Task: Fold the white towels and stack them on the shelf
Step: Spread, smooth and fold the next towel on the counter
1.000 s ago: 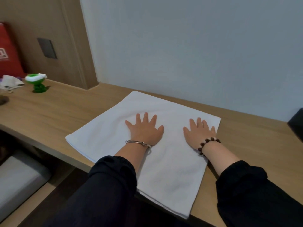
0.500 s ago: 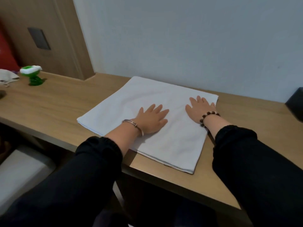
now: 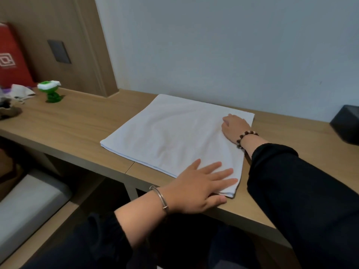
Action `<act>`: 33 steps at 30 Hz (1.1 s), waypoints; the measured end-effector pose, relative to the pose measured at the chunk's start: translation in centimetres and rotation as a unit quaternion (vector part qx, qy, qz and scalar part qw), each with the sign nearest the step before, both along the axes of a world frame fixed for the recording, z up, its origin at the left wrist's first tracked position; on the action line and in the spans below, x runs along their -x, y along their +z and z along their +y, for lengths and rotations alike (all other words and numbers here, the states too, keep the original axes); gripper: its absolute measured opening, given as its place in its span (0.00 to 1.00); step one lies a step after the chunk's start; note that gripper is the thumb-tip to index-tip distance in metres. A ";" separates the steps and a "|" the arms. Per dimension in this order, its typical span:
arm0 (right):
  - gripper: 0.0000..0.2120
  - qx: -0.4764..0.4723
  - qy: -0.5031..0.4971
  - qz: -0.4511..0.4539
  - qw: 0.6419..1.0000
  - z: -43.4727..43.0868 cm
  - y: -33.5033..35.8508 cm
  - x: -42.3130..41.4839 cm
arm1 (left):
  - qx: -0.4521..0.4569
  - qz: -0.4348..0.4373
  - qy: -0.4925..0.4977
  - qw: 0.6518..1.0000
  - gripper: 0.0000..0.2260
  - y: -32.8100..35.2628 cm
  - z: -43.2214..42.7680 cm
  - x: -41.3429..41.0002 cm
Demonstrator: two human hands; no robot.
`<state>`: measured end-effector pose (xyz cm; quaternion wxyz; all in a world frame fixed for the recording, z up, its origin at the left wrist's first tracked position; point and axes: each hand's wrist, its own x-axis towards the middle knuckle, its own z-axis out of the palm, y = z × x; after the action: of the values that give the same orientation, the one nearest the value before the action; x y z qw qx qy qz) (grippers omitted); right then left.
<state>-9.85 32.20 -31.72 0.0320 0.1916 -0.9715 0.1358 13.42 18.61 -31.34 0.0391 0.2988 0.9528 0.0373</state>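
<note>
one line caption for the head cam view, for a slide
Folded white towel on a wooden desk, left hand flat on its near corner, right hand on its far right corner.

Left hand (image 3: 196, 189) flat on the towel (image 3: 174, 133) (near corner); right hand (image 3: 235, 127) apparently pinches its far corner.

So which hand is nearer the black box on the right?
Right. The right hand rests at the far right corner of the folded white towel, toward the black box; the left hand lies on its near corner, farther off.
</note>
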 end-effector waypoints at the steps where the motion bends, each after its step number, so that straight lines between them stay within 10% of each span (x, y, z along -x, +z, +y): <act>1: 0.19 0.005 0.012 -0.005 1.000 0.2 -0.1 -0.1 | 0.003 -0.005 0.003 1.000 0.24 0.1 0.1 0.0; 6: 0.24 -0.048 0.009 -0.025 0.998 2.0 -0.6 -0.5 | -0.027 -0.053 -0.028 0.998 0.24 0.7 0.4 0.2; 10: 0.25 -0.111 0.004 -0.028 0.993 2.3 -0.6 -0.6 | -0.261 -0.212 0.036 0.941 0.18 2.5 -0.2 2.0; 12: 0.25 -0.135 0.011 -0.035 0.990 2.3 -0.6 -0.6 | -0.328 -0.122 0.144 0.926 0.15 3.0 -1.4 4.0; 17: 0.24 -0.164 0.054 -0.047 0.984 3.2 -0.9 -1.1 | -0.017 0.081 0.253 0.964 0.15 1.9 -4.0 7.0; 25: 0.35 -0.338 0.036 -0.044 0.940 2.1 3.8 -0.3 | -0.091 -0.034 0.201 0.975 0.12 4.8 -2.9 8.8; 29: 0.26 -0.165 0.027 -0.034 0.985 -2.5 1.8 -3.0 | 0.032 0.096 0.307 0.946 0.20 2.5 -5.3 10.1; 33: 0.27 -0.105 0.014 -0.072 0.992 -2.2 -1.0 -3.7 | 0.009 0.023 0.369 0.929 0.25 -1.0 -8.0 10.2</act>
<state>-6.14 30.02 -32.69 -0.0602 0.1969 -0.9774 0.0471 3.21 10.57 -32.35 0.0030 -0.0740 0.9967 0.0338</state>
